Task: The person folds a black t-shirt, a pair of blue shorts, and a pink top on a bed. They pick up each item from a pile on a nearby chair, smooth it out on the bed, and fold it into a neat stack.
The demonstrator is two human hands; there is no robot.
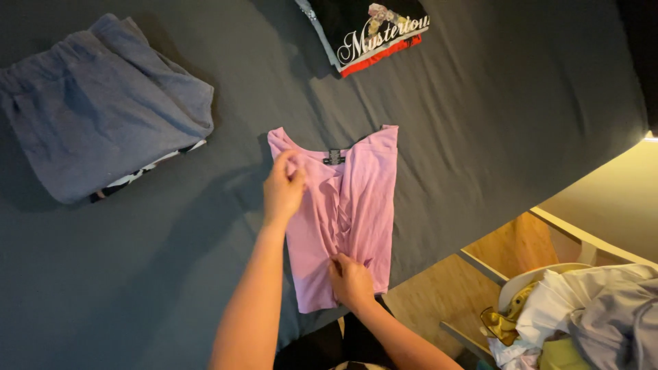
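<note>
Pink top (356,205) lies flat near centre of dark grey bed sheet (480,123), neckline toward 12 o'clock, small black label (334,157) at the collar. Right-hand part of the garment folded over toward the middle; a vertical ridge of creases runs down the centre.

Left hand (283,188): at the top's upper left, near the shoulder, fingers pinched closed on a bit of the pink fabric. Right hand (351,279): at the lower hem, about 6 o'clock of the top, fingers curled and pressing down on the cloth; whether it grips a fold cannot be told.

Surroundings: folded grey-blue garment (103,103) at 10 o'clock, well apart, resting on another item with a black-and-white edge showing beneath. Folded black shirt (370,31) with white and red trim at 12 o'clock, apart from the top. At 4 o'clock, off the bed, white basket (528,279) holding a heap of white and grey laundry (596,308); wooden floor (445,294) beside it
</note>
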